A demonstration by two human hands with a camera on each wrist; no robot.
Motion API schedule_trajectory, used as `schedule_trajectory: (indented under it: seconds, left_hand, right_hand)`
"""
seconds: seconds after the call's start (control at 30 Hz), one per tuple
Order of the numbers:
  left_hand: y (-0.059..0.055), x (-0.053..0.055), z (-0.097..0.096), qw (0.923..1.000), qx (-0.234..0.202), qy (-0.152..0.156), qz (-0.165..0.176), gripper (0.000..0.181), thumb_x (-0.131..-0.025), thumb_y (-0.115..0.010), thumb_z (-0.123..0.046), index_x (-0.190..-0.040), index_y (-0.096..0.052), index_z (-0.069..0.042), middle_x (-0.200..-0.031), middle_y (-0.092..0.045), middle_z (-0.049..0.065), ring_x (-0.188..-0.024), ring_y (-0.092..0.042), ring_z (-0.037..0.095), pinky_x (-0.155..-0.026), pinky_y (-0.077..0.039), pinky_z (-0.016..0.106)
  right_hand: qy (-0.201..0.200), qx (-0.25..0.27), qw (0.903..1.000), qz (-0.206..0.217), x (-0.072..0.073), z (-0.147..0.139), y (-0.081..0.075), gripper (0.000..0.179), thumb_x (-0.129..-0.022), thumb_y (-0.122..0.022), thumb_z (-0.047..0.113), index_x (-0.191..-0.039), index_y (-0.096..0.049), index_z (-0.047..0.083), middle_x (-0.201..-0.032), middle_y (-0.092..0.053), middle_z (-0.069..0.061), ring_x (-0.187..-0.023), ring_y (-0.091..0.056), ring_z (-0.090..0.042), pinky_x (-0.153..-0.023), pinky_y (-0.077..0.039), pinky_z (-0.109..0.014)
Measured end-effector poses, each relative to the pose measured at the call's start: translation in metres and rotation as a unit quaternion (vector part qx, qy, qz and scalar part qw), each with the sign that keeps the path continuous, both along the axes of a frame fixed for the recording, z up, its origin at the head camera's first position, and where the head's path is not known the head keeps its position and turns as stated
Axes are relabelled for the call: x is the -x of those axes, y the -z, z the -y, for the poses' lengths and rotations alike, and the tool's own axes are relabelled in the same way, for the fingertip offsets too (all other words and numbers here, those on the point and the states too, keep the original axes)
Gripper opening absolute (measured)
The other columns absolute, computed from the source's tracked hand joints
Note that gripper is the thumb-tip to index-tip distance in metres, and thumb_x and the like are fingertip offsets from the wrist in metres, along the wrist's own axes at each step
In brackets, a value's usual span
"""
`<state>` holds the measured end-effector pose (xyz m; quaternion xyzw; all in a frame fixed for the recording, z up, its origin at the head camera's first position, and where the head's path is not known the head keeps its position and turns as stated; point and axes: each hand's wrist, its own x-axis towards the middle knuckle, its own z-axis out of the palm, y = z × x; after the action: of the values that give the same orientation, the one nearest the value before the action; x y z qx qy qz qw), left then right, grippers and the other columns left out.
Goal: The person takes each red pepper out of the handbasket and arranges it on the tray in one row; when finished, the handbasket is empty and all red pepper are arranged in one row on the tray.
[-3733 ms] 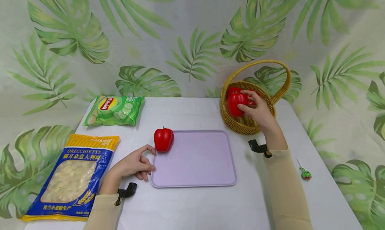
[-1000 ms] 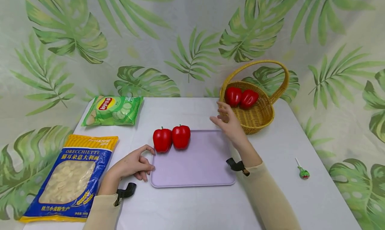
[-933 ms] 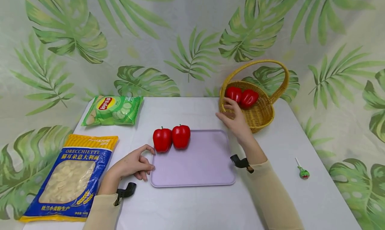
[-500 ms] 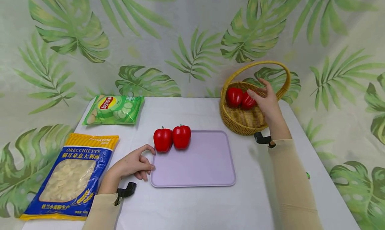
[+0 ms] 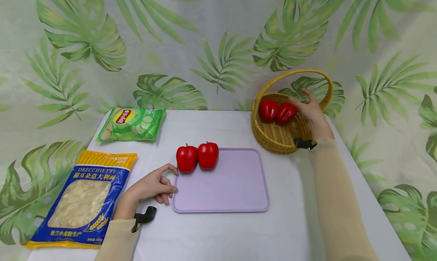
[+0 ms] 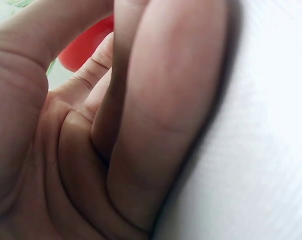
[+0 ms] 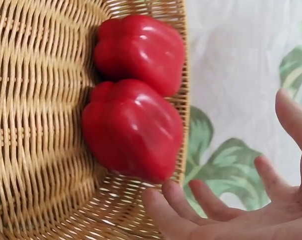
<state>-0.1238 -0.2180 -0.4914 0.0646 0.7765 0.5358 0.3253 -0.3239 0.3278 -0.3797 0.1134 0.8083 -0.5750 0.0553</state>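
My left hand (image 5: 150,186) lies at the left edge of a light purple tray (image 5: 235,194), index fingertip and thumb tip touching its rim, the other fingers loosely bent beside it. Two red bell peppers (image 5: 208,155) stand side by side in the tray's far left corner. My right hand (image 5: 311,111) is over the right side of a wicker basket (image 5: 273,141), fingers spread and holding nothing. Two more red bell peppers (image 7: 133,130) lie together in the basket; the right hand's fingertips are close to the nearer one. Whether they touch it, I cannot tell.
A green bag of chips (image 5: 131,124) lies at the back left of the white table (image 5: 211,234). In front of it is a blue and yellow bag of orecchiette pasta (image 5: 82,200). The basket's tall handle (image 5: 290,73) arches above its rim. Leaf-print cloth (image 5: 218,44) hangs behind.
A second bell pepper went from the basket to the tray. The right hand then returned to the basket, moving right and past the peppers. The left hand stays at the tray. The right arm now hides the lollipop.
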Motion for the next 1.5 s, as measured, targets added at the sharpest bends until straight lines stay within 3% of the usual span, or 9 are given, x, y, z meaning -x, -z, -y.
schedule_trajectory:
  seconds: [0.2,0.47,0.67,1.0,1.23,1.5]
  left_hand:
    - [-0.001,0.001,-0.003,1.0000,0.001,0.000,-0.002,0.052,-0.096,-0.078,-0.019,-0.136,-0.046,-0.012,-0.076,-0.073,0.006,-0.059,-0.075,0.021,-0.054,-0.060,0.028]
    - [0.000,-0.001,-0.001,1.0000,0.003,0.001,-0.009,0.051,-0.097,-0.078,-0.019,-0.136,-0.046,-0.011,-0.077,-0.073,0.006,-0.060,-0.075,0.023,-0.054,-0.060,0.029]
    - [0.002,-0.002,-0.001,1.0000,0.002,0.000,-0.010,0.052,-0.097,-0.079,-0.020,-0.136,-0.046,-0.011,-0.077,-0.073,0.006,-0.060,-0.075,0.023,-0.054,-0.060,0.028]
    - [0.002,-0.002,-0.001,0.9999,-0.001,0.002,-0.011,0.052,-0.096,-0.079,-0.020,-0.136,-0.046,-0.011,-0.076,-0.073,0.005,-0.058,-0.074,0.021,-0.054,-0.061,0.030]
    - [0.003,-0.001,0.000,1.0000,0.001,0.000,-0.007,0.052,-0.097,-0.079,-0.020,-0.136,-0.046,-0.012,-0.076,-0.073,0.006,-0.058,-0.074,0.021,-0.054,-0.061,0.029]
    - [0.003,-0.001,0.001,1.0000,0.001,0.001,-0.008,0.052,-0.097,-0.079,-0.020,-0.136,-0.046,-0.012,-0.076,-0.073,0.006,-0.059,-0.074,0.021,-0.054,-0.061,0.029]
  right_hand:
    - [0.010,0.033,0.9986,0.040,0.010,-0.004,0.012,0.100,-0.098,-0.072,0.048,-0.171,-0.005,0.034,-0.180,0.006,-0.011,-0.163,-0.018,-0.036,-0.130,-0.024,-0.063]
    - [-0.006,0.059,0.9948,0.083,0.014,-0.003,0.017,0.100,-0.101,-0.070,0.041,-0.171,0.001,0.031,-0.179,0.003,-0.016,-0.165,-0.010,-0.040,-0.127,-0.022,-0.072]
    - [-0.010,0.077,0.9918,0.102,0.016,0.000,0.017,0.096,-0.103,-0.067,0.036,-0.171,0.001,0.033,-0.179,0.008,-0.015,-0.164,-0.011,-0.043,-0.129,-0.022,-0.070]
    - [-0.011,0.082,0.9901,0.113,0.017,0.002,0.016,0.093,-0.105,-0.065,0.030,-0.171,0.001,0.034,-0.179,0.008,-0.015,-0.162,-0.013,-0.050,-0.128,-0.025,-0.070]
    - [-0.008,0.097,0.9892,0.110,0.019,0.000,0.027,0.092,-0.106,-0.063,0.023,-0.171,0.002,0.034,-0.179,0.005,-0.016,-0.157,-0.029,-0.051,-0.125,-0.031,-0.069]
    - [-0.005,0.117,0.9854,0.124,0.017,0.001,0.025,0.090,-0.108,-0.060,0.016,-0.171,0.002,0.033,-0.179,0.006,-0.016,-0.158,-0.026,-0.051,-0.125,-0.031,-0.069]
